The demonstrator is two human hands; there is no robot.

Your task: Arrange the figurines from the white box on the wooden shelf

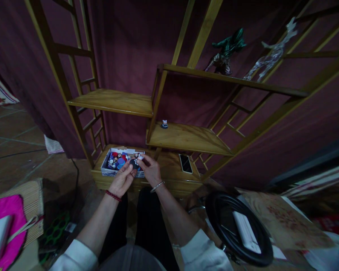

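Above the right part of an open box (109, 173), my two hands hold a small figurine (137, 156) with a white body and a dark round base. My left hand (123, 177) pinches the dark base. The fingers of my right hand (150, 169) are closed on the white upper part. Inside the box lie several small colourful figures (120, 161) in red, blue and white; my hands cover some of them. Another small figurine (164, 124) on a dark base stands upright on the middle shelf.
A wooden shelf unit (110, 102) stands before me. A phone (185, 163) lies on its lowest board. Higher up stand a green figure (227, 52) and a clear figure (271, 54). At right is a black round-rimmed stool (211, 210); a pink cushion (15, 214) is at left.
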